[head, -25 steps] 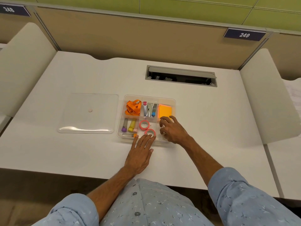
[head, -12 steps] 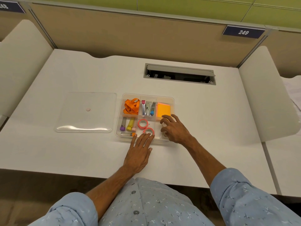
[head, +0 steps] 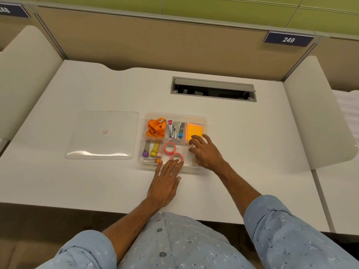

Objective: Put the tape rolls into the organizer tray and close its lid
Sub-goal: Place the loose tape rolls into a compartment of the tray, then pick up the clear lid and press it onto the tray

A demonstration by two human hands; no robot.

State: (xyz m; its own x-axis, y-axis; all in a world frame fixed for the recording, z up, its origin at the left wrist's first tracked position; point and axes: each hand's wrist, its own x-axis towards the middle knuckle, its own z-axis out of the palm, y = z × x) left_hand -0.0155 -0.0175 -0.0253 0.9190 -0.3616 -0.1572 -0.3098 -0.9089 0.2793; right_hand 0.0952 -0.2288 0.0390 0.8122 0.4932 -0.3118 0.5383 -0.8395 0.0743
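Note:
The clear organizer tray (head: pixel 204 121) sits mid-desk. Two pink tape rolls lie in its front middle compartment, one (head: pixel 169 148) behind the other (head: pixel 177 156). A clear tape roll (head: pixel 194 161) rests in the front right compartment, partly hidden by my right hand. My left hand (head: pixel 167 181) lies flat on the desk, fingertips against the tray's front edge by the nearer pink roll. My right hand (head: pixel 206 152) hovers over the front right compartment, fingers spread, holding nothing. The clear lid (head: pixel 103 134) lies flat on the desk to the tray's left.
The tray also holds an orange ribbon (head: pixel 156 127), staplers (head: pixel 175 129), orange sticky notes (head: pixel 194 131) and markers (head: pixel 152 149). A cable slot (head: pixel 213 89) opens in the desk behind the tray. White dividers stand on both sides; papers (head: pixel 349 111) lie far right.
My right hand has lifted a little and spread its fingers over the front right compartment, uncovering the clear roll. My left hand has stayed at the tray's front edge.

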